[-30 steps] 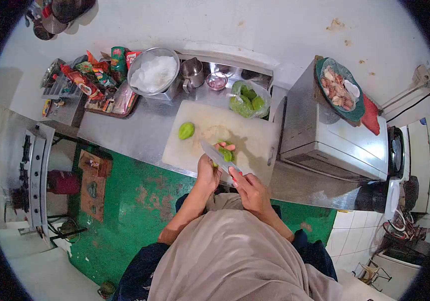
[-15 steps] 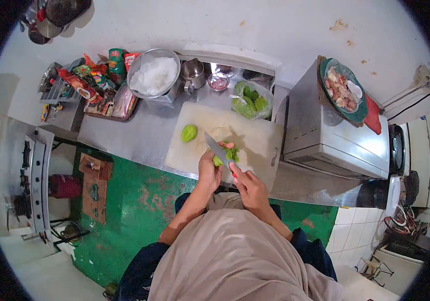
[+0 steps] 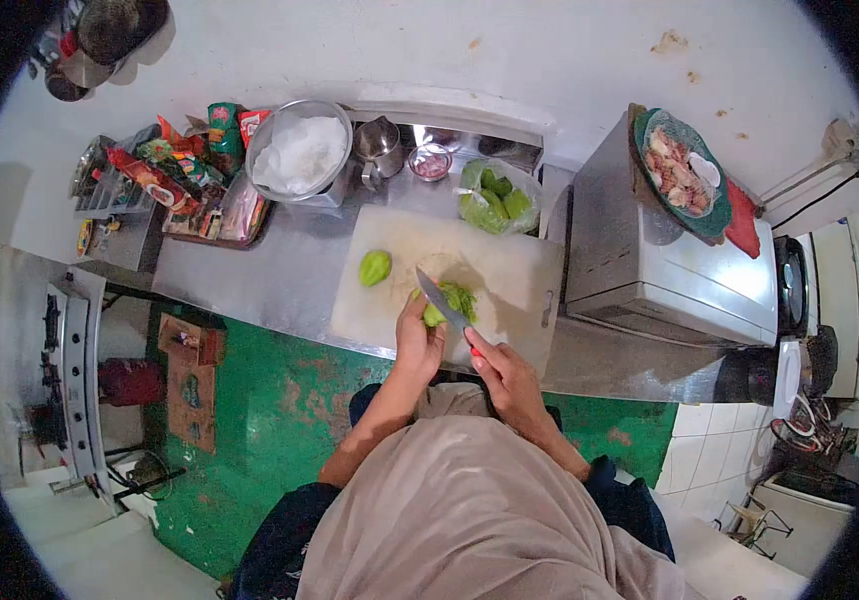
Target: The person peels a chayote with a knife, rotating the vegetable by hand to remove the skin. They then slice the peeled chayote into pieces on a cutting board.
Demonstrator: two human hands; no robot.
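My right hand [image 3: 509, 372] is closed around the handle of a kitchen knife [image 3: 439, 296], which shows a bit of red by the fingers. The blade slants up and left over a cut piece of green pepper [image 3: 433, 316]. My left hand [image 3: 417, 338] holds that piece down, its fingers partly hidden behind the blade. Sliced green strips [image 3: 462, 299] lie just right of the blade on the white cutting board [image 3: 509, 262]. A whole green pepper [image 3: 374, 267] rests on the board's left part, apart from both hands.
Behind the board stand a plastic bag of green peppers [image 3: 497, 198], a small glass bowl [image 3: 429, 162], a metal pitcher [image 3: 379, 148] and a large bowl with white contents [image 3: 300, 155]. Packets [image 3: 154, 180] crowd the left end. At right, a white appliance [image 3: 689, 285] carries a plate of food [image 3: 682, 170].
The knife and right hand have shifted slightly down and right. More sliced strips show beside the blade. The left hand stays on the pepper piece; the view has tilted a little.
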